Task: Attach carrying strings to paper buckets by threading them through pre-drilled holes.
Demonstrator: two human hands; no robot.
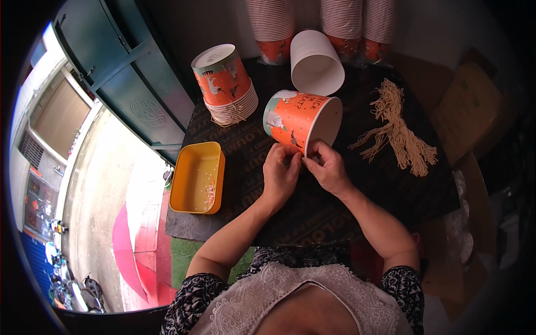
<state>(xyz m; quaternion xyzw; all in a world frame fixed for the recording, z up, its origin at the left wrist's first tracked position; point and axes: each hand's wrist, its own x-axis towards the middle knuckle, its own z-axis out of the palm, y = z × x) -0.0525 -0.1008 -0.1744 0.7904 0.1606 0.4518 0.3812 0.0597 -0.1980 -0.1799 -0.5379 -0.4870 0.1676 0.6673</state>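
One orange tub [294, 120] is gripped at its rim by the right hand [328, 170]; the left hand [281, 172] is pinched alongside, contents unclear. Rim work seems underway; steadiness is probably needed next.

From the centre of the view, a dark teal panelled metal door [142, 84] with a round raised emblem stands at ten o'clock. Near nine, beyond the doorway, lies a stretch of pale beige pavement [95, 173]. At eight, a pinkish-red fabric umbrella [127, 245] spreads open; farther out, a black-and-white motorcycle [89, 293] is parked. A green floor mat [183, 258] shows at half past seven. Between two and three, a brown cardboard box [469, 106] sits in shadow.
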